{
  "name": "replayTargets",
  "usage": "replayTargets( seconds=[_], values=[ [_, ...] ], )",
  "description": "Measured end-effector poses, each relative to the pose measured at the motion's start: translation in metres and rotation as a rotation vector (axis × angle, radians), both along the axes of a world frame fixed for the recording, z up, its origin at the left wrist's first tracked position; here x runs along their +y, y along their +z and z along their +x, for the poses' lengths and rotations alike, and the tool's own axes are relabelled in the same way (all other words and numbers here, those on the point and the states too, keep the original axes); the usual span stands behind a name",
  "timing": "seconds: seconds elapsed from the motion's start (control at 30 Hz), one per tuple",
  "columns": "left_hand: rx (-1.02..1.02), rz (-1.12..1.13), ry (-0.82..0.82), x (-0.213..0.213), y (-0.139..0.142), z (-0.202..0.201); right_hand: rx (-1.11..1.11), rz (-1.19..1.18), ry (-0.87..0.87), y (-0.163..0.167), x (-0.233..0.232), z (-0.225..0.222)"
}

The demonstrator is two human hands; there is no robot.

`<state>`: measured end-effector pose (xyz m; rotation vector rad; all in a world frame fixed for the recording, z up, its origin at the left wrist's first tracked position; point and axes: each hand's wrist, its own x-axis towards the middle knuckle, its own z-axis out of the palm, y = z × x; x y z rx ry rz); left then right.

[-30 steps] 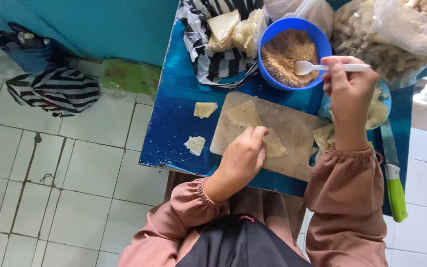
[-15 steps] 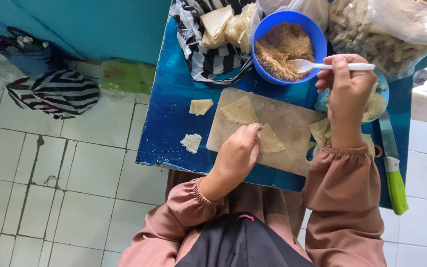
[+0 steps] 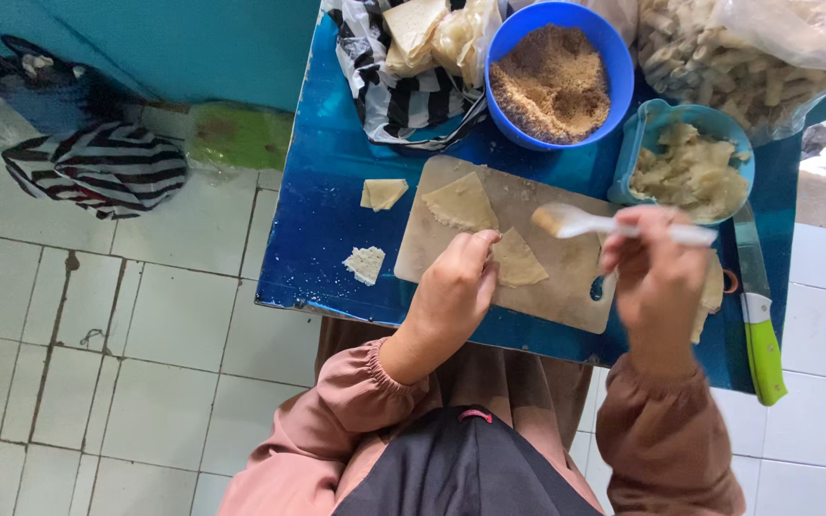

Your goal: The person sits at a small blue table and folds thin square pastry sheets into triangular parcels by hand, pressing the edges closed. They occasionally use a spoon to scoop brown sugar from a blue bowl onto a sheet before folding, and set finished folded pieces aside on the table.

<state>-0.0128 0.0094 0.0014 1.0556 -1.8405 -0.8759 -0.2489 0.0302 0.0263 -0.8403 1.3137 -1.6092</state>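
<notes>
My left hand (image 3: 451,291) presses its fingertips on a pale triangular wrapper (image 3: 518,263) lying on a wooden cutting board (image 3: 547,287). A second triangular wrapper (image 3: 459,203) lies further back on the board. My right hand (image 3: 657,277) is closed around a white plastic spoon (image 3: 576,222), whose bowl carries a little filling and hovers above the board, just right of the held wrapper. A blue bowl (image 3: 616,76) of brown crumbly filling stands behind the board.
A light blue tub (image 3: 644,129) of pale paste stands at right. A green-handled knife (image 3: 762,330) lies along the blue table's (image 3: 327,229) right side. Two wrapper scraps (image 3: 382,193) (image 3: 365,263) lie left of the board. Striped bags (image 3: 384,91) (image 3: 97,167) and a clear bag (image 3: 748,48) sit around.
My right hand has pulled the spoon back from the blue bowl and brought it down over the cutting board. My left hand has stayed on the wrapper.
</notes>
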Motion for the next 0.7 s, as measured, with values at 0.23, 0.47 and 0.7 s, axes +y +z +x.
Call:
replayTargets(
  seconds=[0.23, 0.47, 0.7],
  values=[
    [0.013, -0.005, 0.026, 0.003, 0.001, -0.001, 0.659, -0.11, 0.134, -0.012, 0.057, 0.036],
    [0.064, -0.005, 0.023, 0.004, 0.003, 0.0, 1.291, -0.561, 0.428, 0.006, 0.052, 0.038],
    [0.091, -0.015, -0.01, 0.005, 0.002, -0.005, 1.076, -0.535, 0.074, 0.012, 0.03, 0.036]
  ],
)
